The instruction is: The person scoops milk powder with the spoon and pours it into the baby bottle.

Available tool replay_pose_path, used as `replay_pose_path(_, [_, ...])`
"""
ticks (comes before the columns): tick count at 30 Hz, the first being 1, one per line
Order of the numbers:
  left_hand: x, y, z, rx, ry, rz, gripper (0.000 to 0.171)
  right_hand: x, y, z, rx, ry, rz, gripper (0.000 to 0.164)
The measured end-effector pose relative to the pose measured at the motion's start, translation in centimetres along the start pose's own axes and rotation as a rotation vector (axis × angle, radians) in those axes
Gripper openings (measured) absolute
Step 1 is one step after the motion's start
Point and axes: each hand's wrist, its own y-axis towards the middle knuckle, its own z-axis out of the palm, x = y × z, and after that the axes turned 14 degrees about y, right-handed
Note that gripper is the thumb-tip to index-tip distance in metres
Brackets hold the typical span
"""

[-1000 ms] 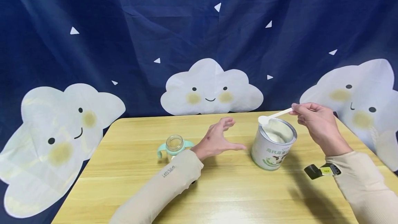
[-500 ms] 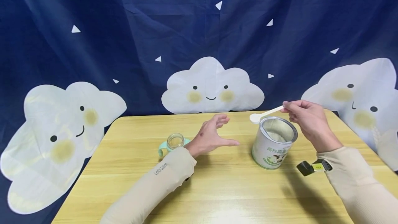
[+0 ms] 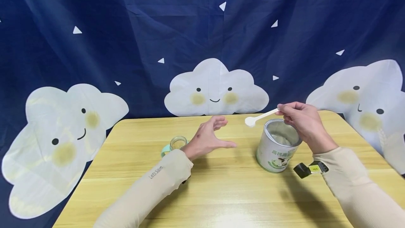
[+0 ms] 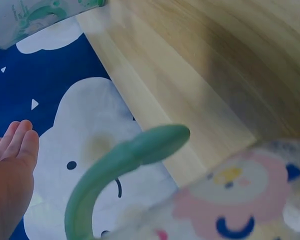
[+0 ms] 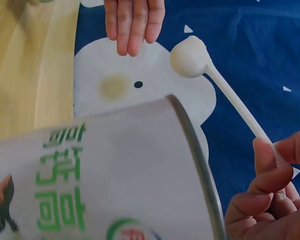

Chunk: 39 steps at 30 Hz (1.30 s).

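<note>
My right hand (image 3: 302, 124) pinches the handle end of a white milk powder scoop (image 3: 250, 121) between thumb and fingers. In the right wrist view, pale powder fills the scoop's bowl. The scoop hangs just left of an uncovered milk powder can (image 3: 274, 156) with green lettering, and the can's inside shows some pale powder. Left of the can, my left hand (image 3: 205, 139) hovers with thumb and fingers spread, holding nothing. Partly hidden behind the left wrist is an uncapped clear baby bottle (image 3: 178, 142) with mint-green handles (image 4: 105, 170); the left wrist view shows its printed animal pattern.
Everything stands on a light wooden table (image 3: 221, 192) with rounded far corners. A dark blue curtain (image 3: 142, 45) with smiling white clouds hangs right behind its far edge. A small black camera (image 3: 302, 170) is strapped at the right wrist.
My right hand has carried the scoop leftward, from over the can's rim to beside it. The left hand has drifted left, covering more of the bottle. Can and bottle stay put.
</note>
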Motion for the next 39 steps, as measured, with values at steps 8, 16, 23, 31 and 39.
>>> replay_pose_path(8, [0.5, -0.3, -1.4, -0.021, 0.015, -0.012, 0.09, -0.5, 0.2, 1.2, 0.027, -0.036, 0.008, 0.023])
replay_pose_path(16, [1.0, -0.9, -2.7, -0.029, 0.028, -0.002, 0.09, -1.1, 0.1, 2.3, 0.042, -0.007, 0.036, 0.022])
replay_pose_path(23, [1.2, -1.2, -3.8, -0.032, 0.032, -0.03, 0.092, -1.3, 0.1, 3.3, 0.059, 0.006, 0.061, 0.019])
replay_pose_path(31, [1.3, -1.5, -5.0, -0.029, 0.032, -0.035, 0.089, -1.5, 0.0, 4.5, 0.079, -0.014, 0.071, 0.019])
replay_pose_path(39, [2.1, -2.1, -6.0, -0.023, 0.06, -0.043, 0.088, -2.0, 0.0, 5.4, 0.102, 0.021, 0.094, 0.023])
